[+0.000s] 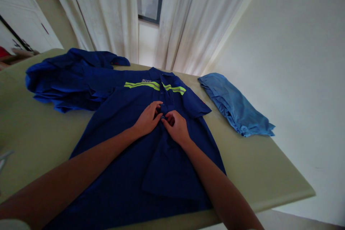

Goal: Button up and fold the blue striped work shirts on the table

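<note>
A dark blue short-sleeved work shirt (pixel 118 183) lies spread face up, its collar away from me and a yellow-green reflective stripe across the chest. My left hand (pixel 147 118) pinches the front edge of the shirt around mid-placket. Close beside it, my right hand (pixel 175 125) grips the other front edge, and the fingertips of both hands almost meet. A small button seems to sit between them, partly covered by the fingers. Below the hands the two front panels hang apart, the right one folded at an angle.
More dark blue garments (pixel 67 75) are heaped at the back left of the pale green table (pixel 250 172). A folded light blue garment (pixel 234 104) lies at the right, by the white wall. Curtains (pixel 107 10) hang behind the table. A thin white object (pixel 5 155) shows at the left edge.
</note>
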Motion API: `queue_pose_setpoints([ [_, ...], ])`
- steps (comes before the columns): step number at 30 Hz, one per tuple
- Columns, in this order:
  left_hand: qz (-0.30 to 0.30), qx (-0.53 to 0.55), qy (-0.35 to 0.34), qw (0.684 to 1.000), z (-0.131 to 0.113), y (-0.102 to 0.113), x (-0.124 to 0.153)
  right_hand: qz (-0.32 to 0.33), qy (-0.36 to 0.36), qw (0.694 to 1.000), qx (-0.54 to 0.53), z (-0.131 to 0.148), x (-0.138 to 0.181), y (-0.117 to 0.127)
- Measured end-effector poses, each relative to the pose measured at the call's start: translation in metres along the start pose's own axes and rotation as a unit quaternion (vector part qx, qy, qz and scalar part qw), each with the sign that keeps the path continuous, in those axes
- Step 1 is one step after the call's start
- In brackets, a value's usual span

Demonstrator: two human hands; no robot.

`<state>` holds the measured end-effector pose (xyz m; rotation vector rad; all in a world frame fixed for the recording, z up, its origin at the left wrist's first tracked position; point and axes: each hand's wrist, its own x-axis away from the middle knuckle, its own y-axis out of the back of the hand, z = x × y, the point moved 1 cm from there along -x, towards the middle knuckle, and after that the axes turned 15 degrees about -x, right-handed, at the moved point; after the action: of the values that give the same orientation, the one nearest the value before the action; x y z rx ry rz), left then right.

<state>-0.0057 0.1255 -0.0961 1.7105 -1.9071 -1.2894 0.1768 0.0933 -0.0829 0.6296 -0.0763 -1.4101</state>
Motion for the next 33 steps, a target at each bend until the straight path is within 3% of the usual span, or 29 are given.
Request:
queue_pose_setpoints([
  [2, 0.006, -0.049, -0.061, 0.997, 0.001, 0.000, 0.000, 0.072, 0.076, 0.994, 0.013, 0.010, 0.005, 0.003],
  [5, 0.029, -0.110, -0.092, 0.989, 0.011, -0.001, -0.011, 0.233, 0.161, 0.957, 0.060, 0.031, 0.016, 0.008],
  [7, 0.040, -0.136, -0.101, 0.985, 0.019, -0.002, -0.026, 0.273, 0.175, 0.940, 0.111, 0.045, 0.019, 0.011],
  [10, 0.051, -0.165, -0.113, 0.979, 0.026, -0.002, -0.048, 0.232, 0.156, 0.948, 0.151, 0.060, 0.017, 0.016],
  [13, 0.011, -0.192, -0.096, 0.977, 0.020, 0.003, -0.051, 0.165, 0.063, 0.971, 0.159, 0.056, 0.014, 0.021],
  [16, -0.029, -0.219, -0.089, 0.971, 0.004, 0.009, -0.026, 0.096, -0.033, 0.987, 0.127, 0.034, 0.016, 0.024],
  [19, 0.029, -0.201, -0.126, 0.971, -0.009, 0.014, 0.012, 0.042, -0.031, 0.997, 0.063, 0.010, 0.020, 0.026],
  [22, 0.089, -0.163, -0.160, 0.970, -0.012, 0.023, 0.039, 0.045, -0.064, 0.997, 0.001, -0.002, 0.021, 0.029],
  [27, 0.164, -0.129, -0.194, 0.959, -0.014, 0.041, 0.043, 0.076, -0.157, 0.973, -0.150, 0.000, 0.019, 0.034],
  [30, 0.200, -0.134, -0.211, 0.947, -0.019, 0.046, 0.038, 0.085, -0.200, 0.928, -0.304, 0.010, 0.020, 0.038],
  [33, 0.201, -0.163, -0.191, 0.947, -0.026, 0.043, 0.038, 0.110, -0.211, 0.893, -0.381, 0.020, 0.023, 0.037],
])
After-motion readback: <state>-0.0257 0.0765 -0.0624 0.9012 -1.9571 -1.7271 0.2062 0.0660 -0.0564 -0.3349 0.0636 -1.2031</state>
